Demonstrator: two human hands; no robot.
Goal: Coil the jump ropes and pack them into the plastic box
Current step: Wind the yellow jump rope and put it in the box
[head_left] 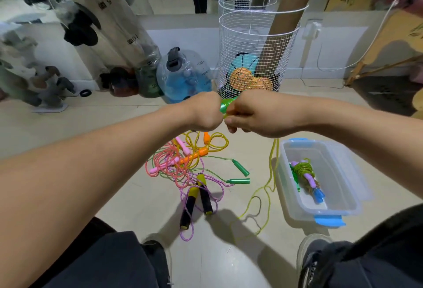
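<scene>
While both arms were stretched forward, green jump-rope handles were gripped between the left hand and the right hand, both fists curled tightly. A yellow-green cord was trailed from them down to the floor. A tangled pile of jump ropes was left beside the plastic box, in which a coiled rope was laid.

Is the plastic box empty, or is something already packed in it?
Not empty. The plastic box holds one coiled rope bundle on its bottom; much of the floor of the box is bare.
</scene>
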